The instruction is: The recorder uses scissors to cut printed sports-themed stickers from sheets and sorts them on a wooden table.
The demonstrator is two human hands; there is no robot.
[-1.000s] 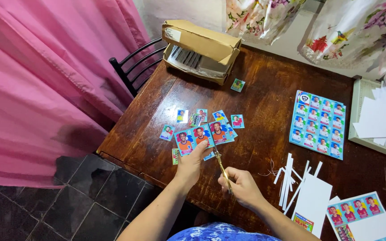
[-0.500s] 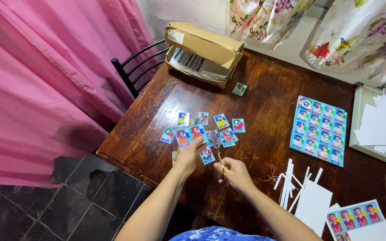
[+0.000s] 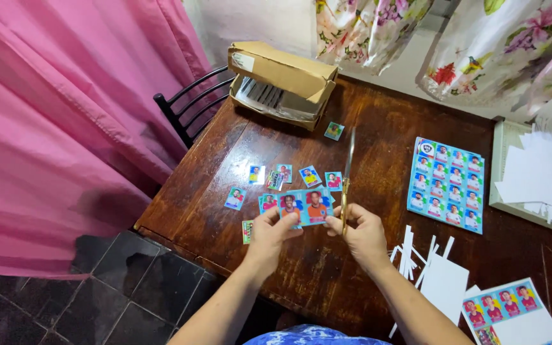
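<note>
My left hand [image 3: 269,235] pinches a short strip of blue picture stickers [image 3: 303,206] by its left end, held flat above the wooden table [image 3: 378,121]. At the strip's right end, my right hand [image 3: 360,231] grips yellow-handled scissors [image 3: 347,180], whose long blades point away from me. Several cut single stickers [image 3: 282,176] lie scattered on the table beyond the strip.
An open cardboard box [image 3: 279,82] stands at the far edge, one loose sticker [image 3: 334,131] near it. A full sticker sheet [image 3: 447,184] lies at right, white paper offcuts [image 3: 432,271] and a part-cut sheet [image 3: 506,306] near me. A black chair [image 3: 186,108] and pink curtain [image 3: 59,128] stand left.
Both hands have risen from the table. The left now holds the sticker strip up, and the scissors have swung upright with blades pointing away.
</note>
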